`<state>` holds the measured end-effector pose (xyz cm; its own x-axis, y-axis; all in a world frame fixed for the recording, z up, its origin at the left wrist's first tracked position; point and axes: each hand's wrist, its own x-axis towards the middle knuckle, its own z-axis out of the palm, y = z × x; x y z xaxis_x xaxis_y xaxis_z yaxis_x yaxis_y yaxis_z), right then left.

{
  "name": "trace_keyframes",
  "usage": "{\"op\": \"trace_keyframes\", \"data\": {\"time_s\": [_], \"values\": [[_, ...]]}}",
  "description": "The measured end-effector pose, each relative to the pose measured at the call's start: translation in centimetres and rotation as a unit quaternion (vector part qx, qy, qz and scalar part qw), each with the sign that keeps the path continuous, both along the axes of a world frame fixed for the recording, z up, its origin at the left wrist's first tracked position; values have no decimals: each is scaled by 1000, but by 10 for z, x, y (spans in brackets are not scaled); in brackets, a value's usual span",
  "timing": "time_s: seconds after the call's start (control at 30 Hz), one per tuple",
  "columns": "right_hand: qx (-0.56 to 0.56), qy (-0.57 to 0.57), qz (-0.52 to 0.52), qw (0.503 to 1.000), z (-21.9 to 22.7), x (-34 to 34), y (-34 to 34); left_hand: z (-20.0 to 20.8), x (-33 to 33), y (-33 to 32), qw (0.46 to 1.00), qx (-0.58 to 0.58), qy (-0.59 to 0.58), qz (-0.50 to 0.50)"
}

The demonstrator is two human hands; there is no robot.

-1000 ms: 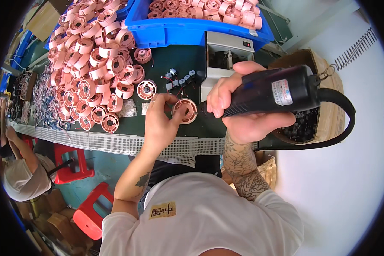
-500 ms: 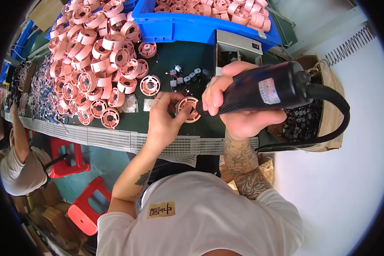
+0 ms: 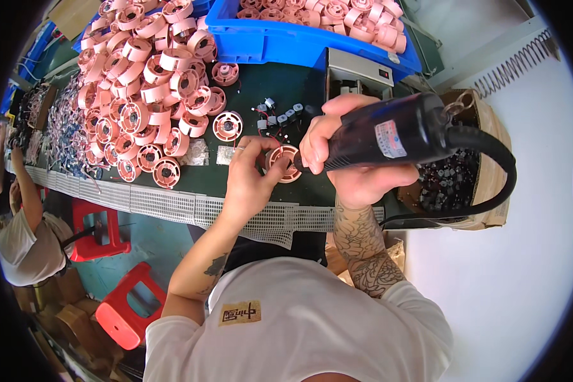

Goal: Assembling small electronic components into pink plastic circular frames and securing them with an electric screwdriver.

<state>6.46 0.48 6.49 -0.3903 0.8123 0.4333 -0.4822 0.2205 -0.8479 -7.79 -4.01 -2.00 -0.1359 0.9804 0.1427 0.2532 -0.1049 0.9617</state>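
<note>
My left hand is closed on a round pink plastic housing, its fingers and thumb at the near-left rim. In my right hand is a black electric screwdriver, tilted with its narrow end at the housing. The fingers wrap round its body, and the exact contact of its tip is hidden. Left of the held piece lies another pink housing on the dark green table, with a small silvery packet below it. Several small motors with red wires sit just beyond.
Pink housings are heaped at the left. Behind stands a blue bin of more, beside a grey metal box. A carton of small dark parts is at right, under a coiled spring. Red stools and a co-worker are left.
The whole view has shifted slightly. My hands keep the same hold, with the screwdriver still at the housing.
</note>
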Motion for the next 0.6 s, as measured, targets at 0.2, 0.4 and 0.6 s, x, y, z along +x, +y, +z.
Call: {"op": "trace_keyframes", "data": {"time_s": [0.2,0.4,0.6], "values": [[6,25,39,999,-9,1,7,5,1,1,1000,-11,0,-1],[-1,21,4,1000,-8,-3,6,4,2,0,999,31,19,28],[36,142,-20,989,2,14,-2,12,2,-14,975,161,155,-14]]}}
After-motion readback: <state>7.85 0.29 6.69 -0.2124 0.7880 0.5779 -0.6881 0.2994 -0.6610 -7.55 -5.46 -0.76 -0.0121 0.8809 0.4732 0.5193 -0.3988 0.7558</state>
